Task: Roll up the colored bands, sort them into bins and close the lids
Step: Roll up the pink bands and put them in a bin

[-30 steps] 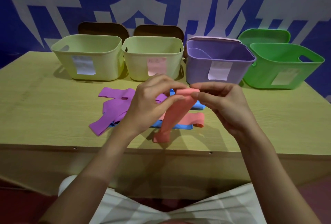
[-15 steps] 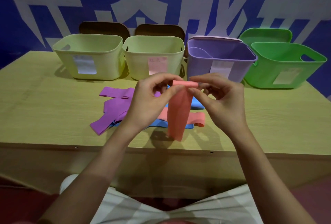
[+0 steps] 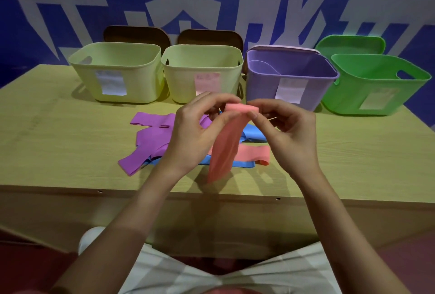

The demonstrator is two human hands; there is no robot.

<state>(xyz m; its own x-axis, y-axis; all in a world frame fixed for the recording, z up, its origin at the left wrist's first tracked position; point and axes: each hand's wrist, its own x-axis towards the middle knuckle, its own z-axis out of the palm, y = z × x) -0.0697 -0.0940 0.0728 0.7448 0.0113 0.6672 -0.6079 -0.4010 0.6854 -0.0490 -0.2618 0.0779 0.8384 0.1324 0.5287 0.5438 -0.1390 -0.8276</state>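
The pink band [image 3: 223, 145] is held in the air over the front part of the wooden table [image 3: 58, 143], with its top end turned into a small roll between the two hands. Compared with one second ago, the roll at the top is thicker and more even, and the free tail that hangs down is shorter and straighter; before, it hung at a slant toward the left. So the rolling has started and goes forward, but most of the band is still loose.

The left hand [image 3: 190, 138] pinches the left end of the roll with thumb and fingers closed on it, and the right hand [image 3: 287, 133] pinches the right end in the same way.

Behind the hanging tail, a second pink band [image 3: 255, 156], the blue bands [image 3: 253, 133] and the purple bands [image 3: 150, 138] lie flat in a loose pile on the table, not yet rolled.

Further back stand four open bins in a row: two pale yellow-green bins [image 3: 131, 75], a purple bin [image 3: 263, 86] and a green bin [image 3: 348, 96]. Their lids lean behind them. The bin with the pink label [image 3: 207, 83] is probably the goal for this band.
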